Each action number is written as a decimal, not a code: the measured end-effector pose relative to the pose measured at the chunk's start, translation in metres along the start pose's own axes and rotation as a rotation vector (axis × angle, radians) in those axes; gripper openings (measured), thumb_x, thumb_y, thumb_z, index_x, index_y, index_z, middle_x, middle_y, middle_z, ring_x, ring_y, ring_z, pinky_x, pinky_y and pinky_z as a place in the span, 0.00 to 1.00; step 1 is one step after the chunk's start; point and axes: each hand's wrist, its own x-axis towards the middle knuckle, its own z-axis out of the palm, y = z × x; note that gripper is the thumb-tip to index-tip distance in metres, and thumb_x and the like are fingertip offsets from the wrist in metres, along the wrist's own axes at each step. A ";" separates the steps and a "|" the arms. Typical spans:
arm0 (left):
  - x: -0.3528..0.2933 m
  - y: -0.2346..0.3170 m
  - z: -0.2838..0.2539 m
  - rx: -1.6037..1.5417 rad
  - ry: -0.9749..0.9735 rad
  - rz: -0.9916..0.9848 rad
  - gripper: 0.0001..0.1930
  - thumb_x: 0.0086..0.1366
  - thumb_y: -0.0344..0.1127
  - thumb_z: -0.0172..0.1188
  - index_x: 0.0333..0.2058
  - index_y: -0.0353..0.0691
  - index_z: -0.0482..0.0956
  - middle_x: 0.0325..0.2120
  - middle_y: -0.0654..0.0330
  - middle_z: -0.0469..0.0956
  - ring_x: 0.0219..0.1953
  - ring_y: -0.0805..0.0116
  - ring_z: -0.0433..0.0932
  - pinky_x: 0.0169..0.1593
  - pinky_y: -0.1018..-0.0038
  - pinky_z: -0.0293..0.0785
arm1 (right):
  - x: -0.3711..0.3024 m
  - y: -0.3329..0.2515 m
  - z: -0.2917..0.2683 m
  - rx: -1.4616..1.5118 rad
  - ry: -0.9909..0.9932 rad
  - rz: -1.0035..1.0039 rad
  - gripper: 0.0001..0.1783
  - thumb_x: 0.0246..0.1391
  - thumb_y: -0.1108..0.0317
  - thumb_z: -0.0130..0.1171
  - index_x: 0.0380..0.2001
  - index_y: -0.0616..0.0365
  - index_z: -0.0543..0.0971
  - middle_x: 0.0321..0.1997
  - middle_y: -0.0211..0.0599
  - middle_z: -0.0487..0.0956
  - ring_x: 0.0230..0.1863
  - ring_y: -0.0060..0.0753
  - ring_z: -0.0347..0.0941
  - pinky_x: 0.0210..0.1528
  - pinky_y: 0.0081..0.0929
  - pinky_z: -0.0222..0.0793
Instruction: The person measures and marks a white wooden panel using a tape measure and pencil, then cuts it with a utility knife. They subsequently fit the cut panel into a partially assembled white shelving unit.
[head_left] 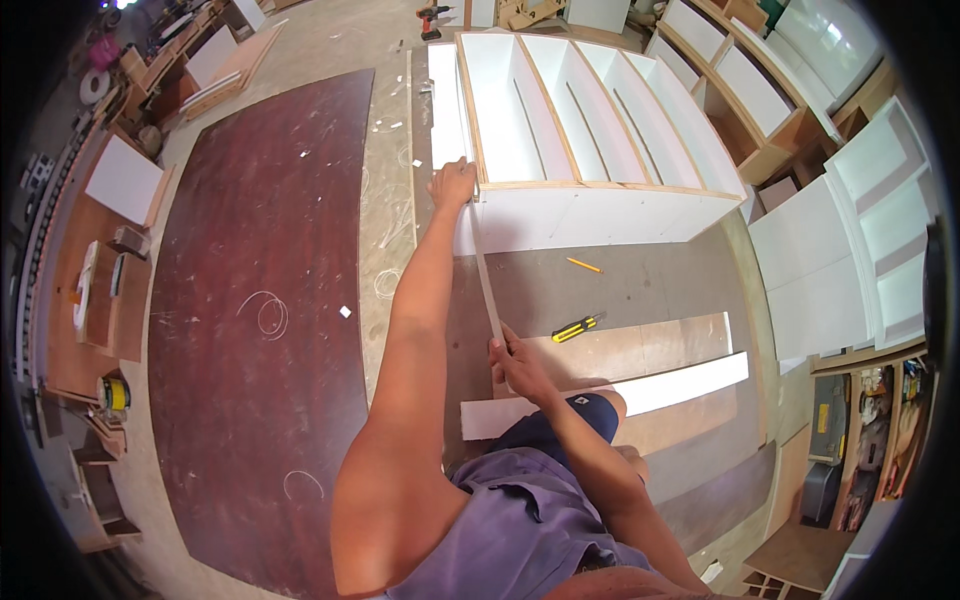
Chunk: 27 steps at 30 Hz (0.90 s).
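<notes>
A white cabinet (pixel 590 215) with bare wood-coloured edges and several open compartments lies in front of me. My left hand (pixel 452 183) is closed at its near left corner, fingers pinching the far end of a long, thin, pale strip (pixel 483 265). From there the strip runs down toward me, fairly taut. Its near end is gripped in my right hand (pixel 520 366), just above my knee. Right of the strip, a yellow-and-black utility knife (pixel 573 329) and a yellow pencil (pixel 585 265) lie on the grey board.
A large dark red panel (pixel 260 300) covers the floor at left, with curled offcuts on it. A white board strip (pixel 680 388) and brown boards lie beside my knee. A cordless drill (pixel 431 22) stands beyond the cabinet; more cabinets (pixel 745 85) stand at right.
</notes>
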 end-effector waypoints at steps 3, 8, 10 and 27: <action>0.011 0.004 0.005 -0.040 -0.040 0.059 0.34 0.66 0.62 0.50 0.60 0.42 0.78 0.54 0.45 0.80 0.60 0.44 0.74 0.65 0.51 0.60 | 0.013 -0.005 0.010 -0.065 0.084 -0.017 0.40 0.69 0.43 0.51 0.74 0.54 0.56 0.41 0.41 0.77 0.36 0.27 0.76 0.32 0.26 0.75; 0.031 0.001 0.012 -0.041 -0.049 0.157 0.37 0.66 0.64 0.49 0.63 0.43 0.75 0.56 0.43 0.78 0.64 0.44 0.69 0.68 0.54 0.55 | 0.045 -0.013 0.007 -0.125 0.152 0.005 0.42 0.69 0.41 0.51 0.73 0.59 0.57 0.40 0.45 0.79 0.33 0.31 0.79 0.29 0.31 0.76; 0.039 -0.003 0.014 0.008 -0.050 0.191 0.38 0.67 0.65 0.48 0.64 0.43 0.73 0.56 0.42 0.78 0.65 0.43 0.67 0.69 0.55 0.54 | 0.057 -0.018 0.004 -0.127 0.167 0.021 0.42 0.69 0.41 0.50 0.73 0.60 0.57 0.37 0.45 0.79 0.28 0.33 0.79 0.27 0.32 0.77; 0.102 -0.001 0.032 0.116 0.009 0.206 0.35 0.67 0.64 0.42 0.66 0.51 0.73 0.52 0.43 0.80 0.63 0.44 0.69 0.65 0.52 0.55 | 0.106 -0.036 -0.009 -0.020 0.228 0.058 0.50 0.65 0.36 0.53 0.73 0.65 0.53 0.41 0.46 0.81 0.33 0.33 0.81 0.40 0.32 0.77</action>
